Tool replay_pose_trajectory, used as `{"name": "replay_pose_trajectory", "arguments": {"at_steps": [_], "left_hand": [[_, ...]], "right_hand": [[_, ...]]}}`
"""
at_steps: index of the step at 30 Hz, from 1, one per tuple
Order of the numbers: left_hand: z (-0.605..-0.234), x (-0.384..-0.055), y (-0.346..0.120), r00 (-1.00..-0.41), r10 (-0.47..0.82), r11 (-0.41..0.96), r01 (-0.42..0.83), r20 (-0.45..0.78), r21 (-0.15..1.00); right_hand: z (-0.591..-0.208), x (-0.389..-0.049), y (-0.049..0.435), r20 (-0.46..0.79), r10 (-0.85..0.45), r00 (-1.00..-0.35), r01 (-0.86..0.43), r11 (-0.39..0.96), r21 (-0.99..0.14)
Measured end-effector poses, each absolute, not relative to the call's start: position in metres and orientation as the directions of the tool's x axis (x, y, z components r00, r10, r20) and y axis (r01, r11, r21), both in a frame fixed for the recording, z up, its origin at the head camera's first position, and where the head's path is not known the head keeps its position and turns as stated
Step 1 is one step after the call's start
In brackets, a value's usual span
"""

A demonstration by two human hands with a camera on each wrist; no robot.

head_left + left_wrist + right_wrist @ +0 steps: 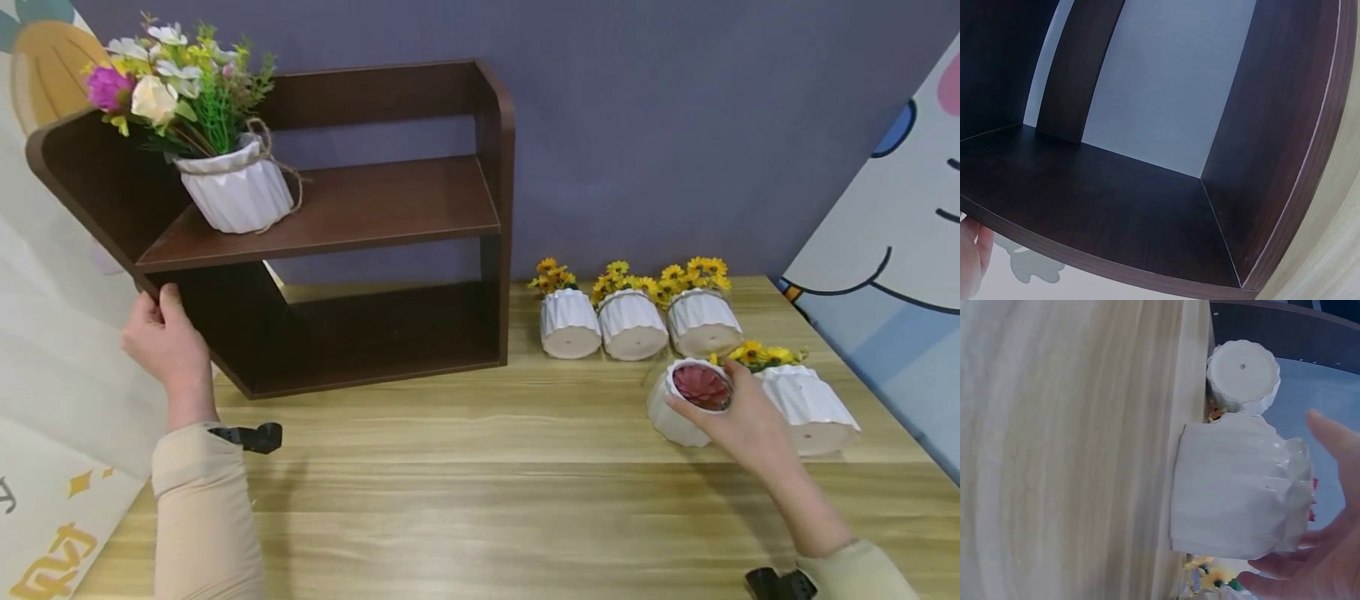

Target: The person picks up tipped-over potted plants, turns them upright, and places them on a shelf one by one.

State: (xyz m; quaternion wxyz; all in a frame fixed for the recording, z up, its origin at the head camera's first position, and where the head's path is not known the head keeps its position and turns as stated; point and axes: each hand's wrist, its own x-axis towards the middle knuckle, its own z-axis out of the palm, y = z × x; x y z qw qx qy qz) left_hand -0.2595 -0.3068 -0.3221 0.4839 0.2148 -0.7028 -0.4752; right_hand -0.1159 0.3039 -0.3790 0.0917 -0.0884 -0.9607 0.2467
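At the left, my left hand [168, 337] pinches the front edge of the side panel of a dark brown wooden shelf [390, 200]. In the left wrist view, its fingers [984, 244] show at the panel's edge. On the right, my right hand [750, 412] is at a white ribbed pot [675, 417] holding a dusky-red succulent [702, 387]. The pot stands upright on the table. In the right wrist view, the thumb [1329, 434] is spread away above the rim, while the other fingers [1272, 569] lie along the pot's side.
A pot of mixed artificial flowers [236, 187] tied with twine stands on the upper shelf board. Several white pots with yellow flowers lie tipped, bases forward, including one beside the wall [570, 325] and one right of my right hand [810, 408]. The wooden table [450, 500] spreads in front.
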Motion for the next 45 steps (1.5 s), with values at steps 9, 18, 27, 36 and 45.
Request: {"name": "replay_pose_trajectory", "arguments": {"at_steps": [9,18,27,36,45], "left_hand": [[-0.322,-0.260,-0.303,-0.448,-0.755,0.456,0.166,0.479,0.874],[-0.318,-0.258,-0.301,-0.442,-0.754,0.462,0.170,0.486,0.871],[-0.319,-0.256,-0.301,-0.436,-0.745,0.498,0.140,0.505,0.856],[-0.319,-0.258,-0.301,-0.442,-0.744,0.485,0.157,0.501,0.860],[-0.320,-0.255,-0.304,-0.435,-0.743,0.496,0.152,0.508,0.855]], "right_hand": [[-0.388,-0.125,0.305,0.163,0.243,-0.956,0.133,0.856,-0.499],[-0.389,-0.127,0.306,0.183,0.211,-0.960,0.098,0.867,-0.489],[-0.394,-0.125,0.307,0.176,0.215,-0.961,0.099,0.857,-0.506],[-0.397,-0.125,0.304,0.213,0.241,-0.947,0.104,0.855,-0.507],[-0.386,-0.123,0.289,0.268,0.242,-0.932,0.064,0.841,-0.537]]}}
